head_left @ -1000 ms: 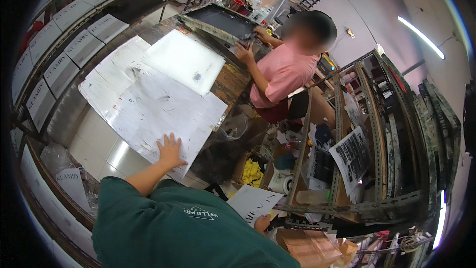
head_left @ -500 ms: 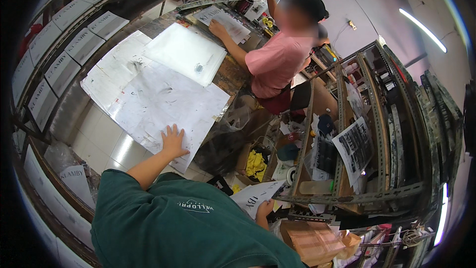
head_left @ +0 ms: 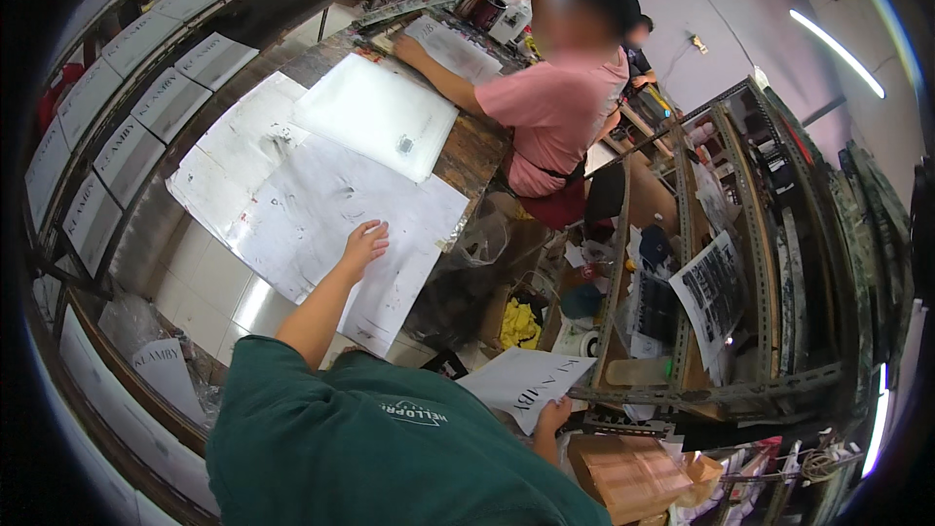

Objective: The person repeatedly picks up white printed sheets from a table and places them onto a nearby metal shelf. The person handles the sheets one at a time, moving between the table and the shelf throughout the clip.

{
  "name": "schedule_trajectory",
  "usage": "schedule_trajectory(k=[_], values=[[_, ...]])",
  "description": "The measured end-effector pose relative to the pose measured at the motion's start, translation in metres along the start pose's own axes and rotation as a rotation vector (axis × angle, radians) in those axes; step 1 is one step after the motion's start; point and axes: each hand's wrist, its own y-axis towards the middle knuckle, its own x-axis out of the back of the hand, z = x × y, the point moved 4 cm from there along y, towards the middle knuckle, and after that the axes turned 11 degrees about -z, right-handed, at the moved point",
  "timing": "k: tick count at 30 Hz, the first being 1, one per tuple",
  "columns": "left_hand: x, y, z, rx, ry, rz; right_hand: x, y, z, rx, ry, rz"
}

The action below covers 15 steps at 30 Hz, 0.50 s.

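My left hand [head_left: 364, 244] is open above the near part of a smudged white sheet [head_left: 292, 205] that covers the table. Its fingers are apart and hold nothing; whether they touch the sheet I cannot tell. Low on the right, my right hand [head_left: 553, 416] grips the edge of a white sheet with dark print [head_left: 511, 380], held out beside my body. A stack of translucent white plastic bags [head_left: 370, 117] lies farther up the table. Beyond it, a co-worker in a pink shirt [head_left: 560, 102] reaches toward another printed sheet [head_left: 453, 47] at the table's far end.
Drying racks [head_left: 112, 185] loaded with printed white sheets run along the left. To the right stands a metal shelf frame [head_left: 701, 394] with papers and screen frames. A carton [head_left: 623, 472] sits below my right hand. Yellow cloth [head_left: 521, 321] fills a box near the table.
My left hand has lifted from flat on the sheet and moved up and right, fingers curling slightly. My right hand has swung the printed sheet right. The co-worker's near hand has drawn left.
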Motion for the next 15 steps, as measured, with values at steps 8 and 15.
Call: schedule_trajectory(k=[8, 15], values=[[-0.033, 0.068, -0.052, 0.152, -0.632, 0.132, 0.0, 0.015, -0.011, -0.113, 0.368, 0.13], [-0.091, 0.13, -0.024, 0.307, -0.649, -0.027, 0.029, 0.001, 0.029, -0.096, 0.258, -0.018]])
